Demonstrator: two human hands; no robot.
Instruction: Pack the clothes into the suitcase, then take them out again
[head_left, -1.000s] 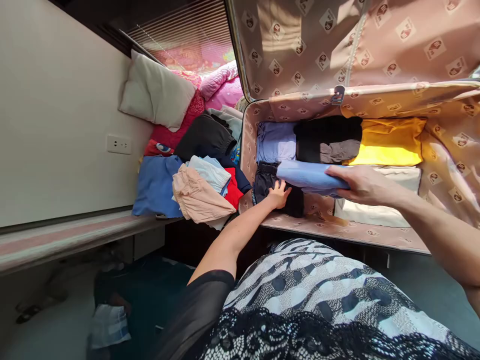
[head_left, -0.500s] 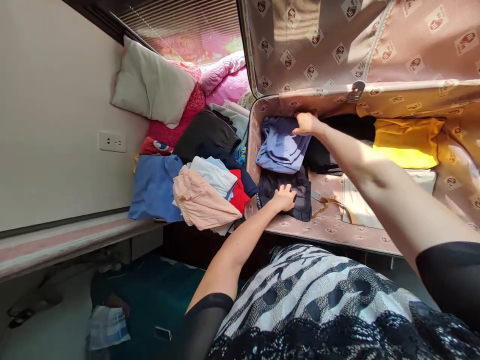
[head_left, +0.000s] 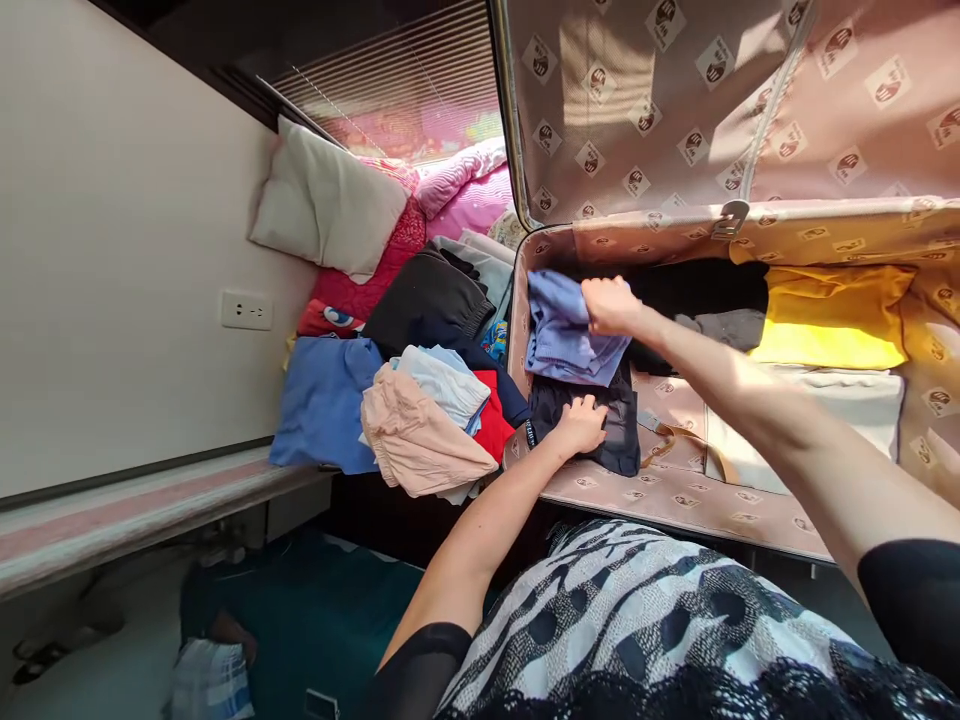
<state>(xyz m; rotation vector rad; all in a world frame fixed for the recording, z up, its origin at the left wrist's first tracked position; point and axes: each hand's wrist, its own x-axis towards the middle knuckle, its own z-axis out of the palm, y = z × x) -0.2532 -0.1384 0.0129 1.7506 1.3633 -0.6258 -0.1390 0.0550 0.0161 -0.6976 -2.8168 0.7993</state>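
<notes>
An open suitcase (head_left: 600,490) with a pink patterned lining holds folded clothes. In its left end lies a folded blue-violet garment (head_left: 574,345), and my right hand (head_left: 611,305) is closed on its upper right edge. Nearer to me, partly under that garment, is a folded black garment (head_left: 619,430). My left hand (head_left: 581,425) rests on the black garment with its fingers spread. To the right of my right hand are black clothes (head_left: 697,285), a yellow garment (head_left: 836,320) and a white folded item (head_left: 862,405), partly hidden by my right forearm.
Left of the suitcase sits a pile of clothes, with a peach garment (head_left: 420,430), a blue garment (head_left: 322,400) and dark trousers (head_left: 427,295). A white pillow (head_left: 330,205) leans by the wall. The suitcase lid (head_left: 637,110) stands raised behind. A strap (head_left: 686,435) lies inside.
My right hand has closed on the blue-violet garment, whose upper edge now looks bunched. My left hand stays on the black garment. The whole view has shifted slightly.
</notes>
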